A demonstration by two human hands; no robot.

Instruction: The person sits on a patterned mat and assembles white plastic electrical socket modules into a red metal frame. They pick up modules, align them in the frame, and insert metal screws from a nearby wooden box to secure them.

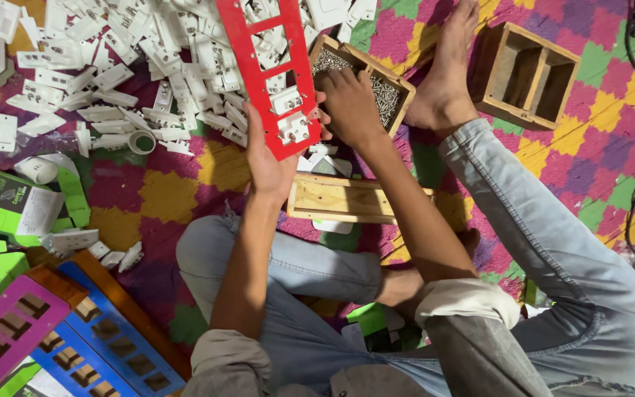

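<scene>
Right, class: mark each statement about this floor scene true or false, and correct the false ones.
1. The left hand holds a red frame. True.
2. The right hand rests on a blue frame. False: it is at the wooden box of screws.
3. White switch parts lie piled on the mat. True.
4. The person wears shoes. False: the foot is bare.

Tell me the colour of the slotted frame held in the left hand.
Red; the slotted frame shows best in the head view.
</scene>
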